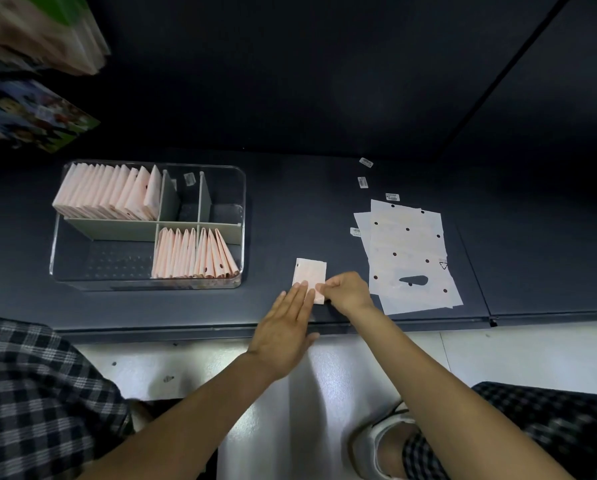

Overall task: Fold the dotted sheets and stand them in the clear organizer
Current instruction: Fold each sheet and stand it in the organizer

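A small folded pink sheet point(310, 273) lies on the dark table near its front edge. My left hand point(285, 332) lies flat with straight fingers, its fingertips pressing the sheet's near left part. My right hand point(347, 292) pinches the sheet's near right edge with curled fingers. A loose stack of flat white dotted sheets point(408, 254) lies just to the right. At the left stands the clear organizer point(242, 216), with several folded pink sheets upright in its back-left point(110, 192) and front-right point(193, 252) compartments.
Small barcode labels point(363, 182) lie behind the flat sheets. The dark table point(290, 209) ends at a front edge just below my hands. Blurred colourful packages point(30, 112) hang at the upper left. White floor and my checked clothing fill the bottom.
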